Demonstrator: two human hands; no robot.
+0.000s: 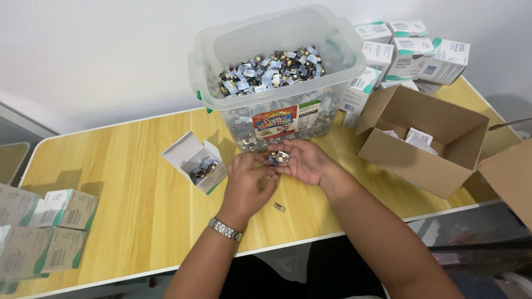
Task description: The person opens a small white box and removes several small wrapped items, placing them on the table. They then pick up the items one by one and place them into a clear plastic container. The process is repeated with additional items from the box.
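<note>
Head view: hands sorting vials.
Right hand [303, 161] lies open, cradling vials [279, 158]; left hand [247, 185], half-curled, picks at them below the tub [206, 61].

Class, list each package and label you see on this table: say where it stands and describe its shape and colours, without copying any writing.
Clear plastic tub, table's back centre: full of small blue-labelled vials.
Sticker on the tub's front: rectangular, red, yellow, green.
Open small carton, left of the hands: white, holds vials.
White-and-green cartons, back right: stacked.
Brown cardboard box, right: open.
Flat cartons, left edge: grey-white, green corners.
</note>
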